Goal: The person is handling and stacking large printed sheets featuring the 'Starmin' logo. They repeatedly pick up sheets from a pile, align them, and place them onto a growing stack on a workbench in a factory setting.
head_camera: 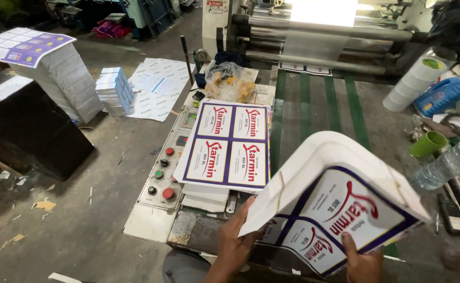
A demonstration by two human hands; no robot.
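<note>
A curled bundle of white printed sheets (335, 199) with purple borders and red lettering is lifted in front of me. My left hand (238, 241) grips its lower left edge. My right hand (361, 259) holds the bottom edge, thumb on the printed face. To the left, a flat stack of the same printed sheets (230, 144) rests on the machine beside a control panel (164, 175) with red and green buttons.
Machine rollers (319, 36) and a green-striped feed bed (319, 105) lie ahead. A plastic bag of small items (230, 81) sits behind the stack. Paper stacks (57, 68) stand on the floor at left. A green cup (428, 144), water bottle (450, 162) and roll (416, 81) crowd the right.
</note>
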